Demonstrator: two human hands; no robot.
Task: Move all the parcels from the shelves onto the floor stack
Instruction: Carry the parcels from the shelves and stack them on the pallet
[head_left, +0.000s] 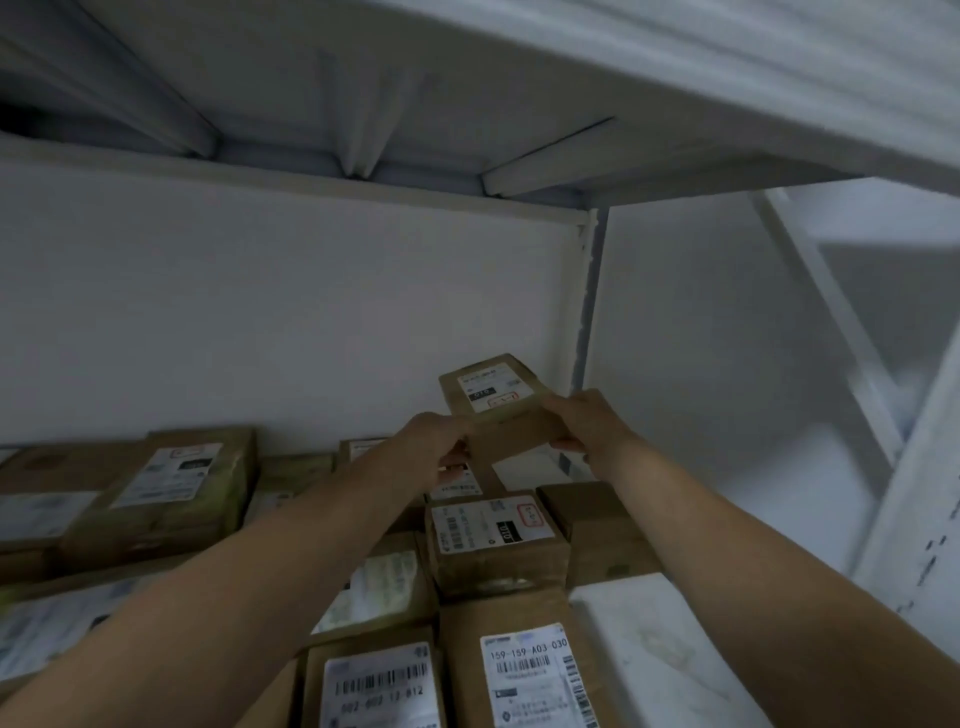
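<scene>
A small brown cardboard parcel (493, 395) with a white label is lifted above the other parcels near the back wall of the shelf. My left hand (436, 441) grips its left end and my right hand (582, 423) grips its right end. Below it stands a cube-shaped parcel (493, 540) with a label marked in red. Several more labelled parcels fill the shelf, among them a large box (171, 483) at the left and a box (524, 670) printed 159-159-A03-030 at the front.
The white shelf board above (467, 93) hangs low over the parcels. A white upright post (589, 301) stands at the back right corner. A white bare patch of shelf (649, 649) lies at the right front. Another white rack frame (831, 322) stands further right.
</scene>
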